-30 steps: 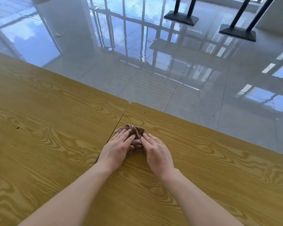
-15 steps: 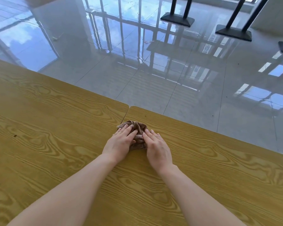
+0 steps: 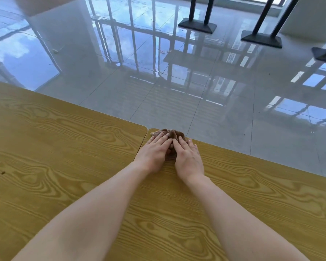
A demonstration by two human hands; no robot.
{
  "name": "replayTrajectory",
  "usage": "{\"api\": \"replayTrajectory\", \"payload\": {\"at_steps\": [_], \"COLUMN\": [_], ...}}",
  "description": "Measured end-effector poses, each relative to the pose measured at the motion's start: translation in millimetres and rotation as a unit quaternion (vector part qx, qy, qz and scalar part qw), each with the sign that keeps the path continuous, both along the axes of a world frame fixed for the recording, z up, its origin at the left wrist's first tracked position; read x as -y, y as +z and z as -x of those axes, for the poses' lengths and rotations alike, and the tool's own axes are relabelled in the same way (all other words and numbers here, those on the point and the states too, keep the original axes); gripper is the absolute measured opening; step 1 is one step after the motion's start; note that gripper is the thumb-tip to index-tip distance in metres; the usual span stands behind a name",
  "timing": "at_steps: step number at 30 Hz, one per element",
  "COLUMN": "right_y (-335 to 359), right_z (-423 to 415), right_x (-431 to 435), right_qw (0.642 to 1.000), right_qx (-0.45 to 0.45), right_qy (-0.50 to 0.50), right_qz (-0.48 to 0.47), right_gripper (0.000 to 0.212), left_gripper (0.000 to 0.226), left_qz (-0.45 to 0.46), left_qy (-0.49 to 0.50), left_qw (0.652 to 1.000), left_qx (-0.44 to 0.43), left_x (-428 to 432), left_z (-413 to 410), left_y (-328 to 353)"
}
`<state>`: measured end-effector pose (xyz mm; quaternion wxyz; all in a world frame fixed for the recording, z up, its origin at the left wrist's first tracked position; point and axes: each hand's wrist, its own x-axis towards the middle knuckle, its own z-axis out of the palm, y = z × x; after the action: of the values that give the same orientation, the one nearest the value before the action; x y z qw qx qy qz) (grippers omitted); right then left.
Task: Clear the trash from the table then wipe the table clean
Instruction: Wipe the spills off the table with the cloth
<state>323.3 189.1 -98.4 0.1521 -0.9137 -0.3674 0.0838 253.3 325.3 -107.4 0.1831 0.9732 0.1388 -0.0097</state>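
Glossy grey tiled floor [image 3: 177,95] stretches beyond your yellow wood-grain table [image 3: 64,147], with black metal table bases [image 3: 197,27] at the far right. Your crumpled brown cloth [image 3: 172,133] sits at the table's far edge, just right of the seam [image 3: 144,136] between two tops. Your left hand [image 3: 154,153] and right hand [image 3: 188,159] lie side by side on it, fingers straight, pressing down rather than gripping.

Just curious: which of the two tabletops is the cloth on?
The right-hand tabletop: the brown cloth sits at its far corner, just right of the seam.
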Motion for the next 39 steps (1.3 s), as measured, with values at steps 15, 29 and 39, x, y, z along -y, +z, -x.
{"api": "replayTrajectory", "payload": {"at_steps": [15, 29, 39], "right_y": [6.4, 20.0, 60.5], "right_z": [87.5, 94.8, 84.8], "right_x": [36.7, 62.5, 90.9], "right_qw": [0.995, 0.99, 0.99], "right_qx": [-0.045, -0.099, -0.118], "right_qy": [0.088, 0.104, 0.077], "right_qz": [-0.032, 0.011, -0.008], "right_gripper": [0.061, 0.068, 0.058], "left_gripper": [0.049, 0.052, 0.061], "left_qz": [0.006, -0.031, -0.101], "left_qy": [0.06, 0.063, 0.083], "left_qw": [0.998, 0.996, 0.988], "left_qx": [0.029, -0.058, -0.086], "left_x": [43.9, 62.8, 76.7], "left_z": [118.0, 132.9, 141.0], "left_y": [1.9, 19.3, 68.2]}}
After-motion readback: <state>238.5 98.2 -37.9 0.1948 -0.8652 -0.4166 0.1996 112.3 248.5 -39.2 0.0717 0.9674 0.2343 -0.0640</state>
